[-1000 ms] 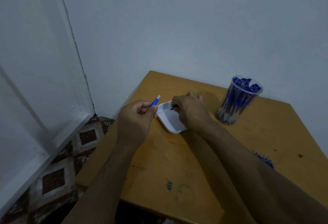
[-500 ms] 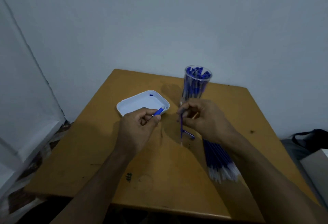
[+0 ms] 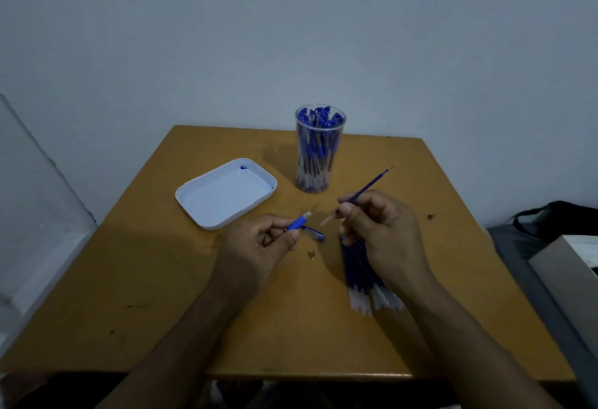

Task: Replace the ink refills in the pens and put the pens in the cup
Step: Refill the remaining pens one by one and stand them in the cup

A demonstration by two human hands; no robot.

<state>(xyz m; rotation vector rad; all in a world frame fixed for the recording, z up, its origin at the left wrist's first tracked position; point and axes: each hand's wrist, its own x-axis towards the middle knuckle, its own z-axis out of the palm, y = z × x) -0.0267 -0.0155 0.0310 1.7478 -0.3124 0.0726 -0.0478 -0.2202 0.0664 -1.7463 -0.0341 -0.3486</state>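
Two hands work above the wooden table [image 3: 161,279], each closed on a part: the left hand [image 3: 259,246] grips the pen barrel [image 3: 299,222], its open end toward the right, while the right hand [image 3: 378,230] pinches a refill [image 3: 369,187] slanting up and away. The step appears to be insertion; next the refill's pale end must line up with the barrel's mouth. Spare refills [image 3: 362,279] lie under the right wrist; the cup [image 3: 318,149] stands behind, already full of pens.

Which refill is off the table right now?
The single refill pinched in the right hand, tilted up; the other refills lie bundled on the table.
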